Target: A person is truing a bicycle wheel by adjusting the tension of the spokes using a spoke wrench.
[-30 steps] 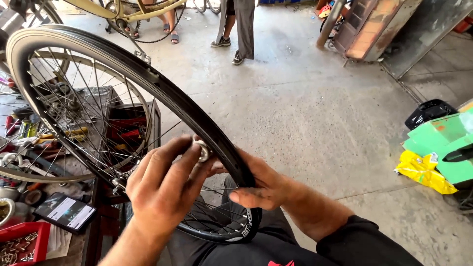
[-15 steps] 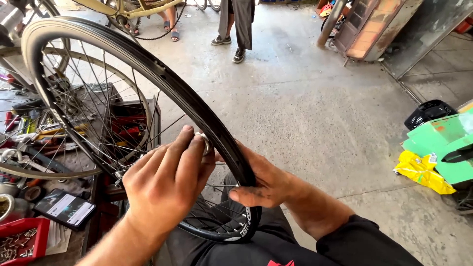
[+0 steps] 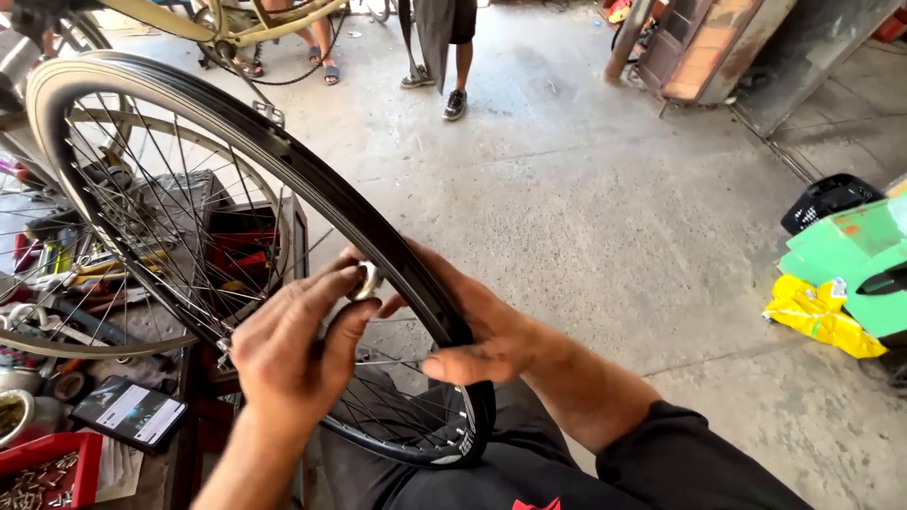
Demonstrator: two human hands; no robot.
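One wheel (image 3: 283, 179) rested on a person's lap. The right hand (image 3: 482, 326) clasped its rim; the left hand (image 3: 293, 349) pinched one small metal tool (image 3: 365, 281) against the rim. Two bystanders (image 3: 444, 47) stood on the floor (image 3: 586, 208) behind.

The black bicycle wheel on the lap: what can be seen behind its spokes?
Through the spokes of the wheel show a second wheel, a cluttered tool tray and a phone. The left hand covers whatever lies lower down.
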